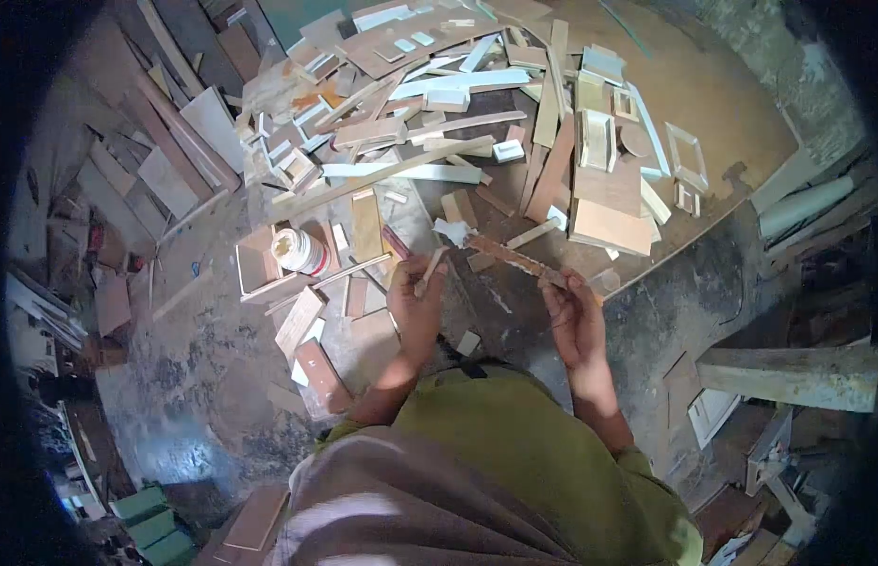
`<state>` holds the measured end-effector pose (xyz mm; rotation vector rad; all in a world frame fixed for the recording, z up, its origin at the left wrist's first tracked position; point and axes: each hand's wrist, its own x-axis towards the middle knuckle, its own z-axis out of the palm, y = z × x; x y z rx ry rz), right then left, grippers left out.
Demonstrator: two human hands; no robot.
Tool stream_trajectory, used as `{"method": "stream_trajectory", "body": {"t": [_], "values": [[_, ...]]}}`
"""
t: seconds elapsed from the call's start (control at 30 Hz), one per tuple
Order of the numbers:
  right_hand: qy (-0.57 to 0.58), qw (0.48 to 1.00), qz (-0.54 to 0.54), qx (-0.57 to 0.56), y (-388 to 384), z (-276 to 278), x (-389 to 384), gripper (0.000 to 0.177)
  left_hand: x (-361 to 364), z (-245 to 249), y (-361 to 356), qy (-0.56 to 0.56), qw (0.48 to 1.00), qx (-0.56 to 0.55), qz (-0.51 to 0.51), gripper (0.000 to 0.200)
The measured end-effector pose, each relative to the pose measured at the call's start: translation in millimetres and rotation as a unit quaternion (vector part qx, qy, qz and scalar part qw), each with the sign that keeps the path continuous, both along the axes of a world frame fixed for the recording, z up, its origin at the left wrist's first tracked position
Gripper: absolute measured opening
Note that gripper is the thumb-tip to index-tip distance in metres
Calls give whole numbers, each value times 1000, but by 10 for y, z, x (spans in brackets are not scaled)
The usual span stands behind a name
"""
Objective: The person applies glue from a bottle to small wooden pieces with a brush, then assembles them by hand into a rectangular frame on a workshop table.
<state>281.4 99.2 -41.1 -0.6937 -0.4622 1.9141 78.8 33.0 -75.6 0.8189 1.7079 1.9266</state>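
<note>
Above the dusty floor [198, 377], the right hand [573, 316] is closed on the near end of a thin wood strip [510, 257], whose long axis runs up-left toward the left hand [415, 304], which pinches a small stick [430, 271] just beside the strip's far end.

jar [300, 251] left of left hand [415, 304] | stick [430, 269] in it | strip [514, 257] in right hand [573, 323] | offcut pile [411, 123] behind (on board [722, 104])

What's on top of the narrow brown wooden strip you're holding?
A white lump at the far end of the narrow brown wooden strip; the right hand covers its near end.
</note>
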Motion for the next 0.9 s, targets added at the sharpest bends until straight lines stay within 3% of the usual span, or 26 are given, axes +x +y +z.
{"method": "stream_trajectory", "body": {"t": [0.13,0.33,0.43,0.9], "values": [[11,1000,-7,-17,23,-68,-1,21,-101,-68,24,58,998,-4,35,17],[-36,997,22,65,-75,79,-63,21,-203,-70,21,169,984,-11,55,17],[-73,991,16,110,-107,31,-77,24,-200,-31,30,107,992,-35,55,16],[-158,956,47,243,-131,92,-95,19,-330,-186,92,47,997,29,56,16]]}}
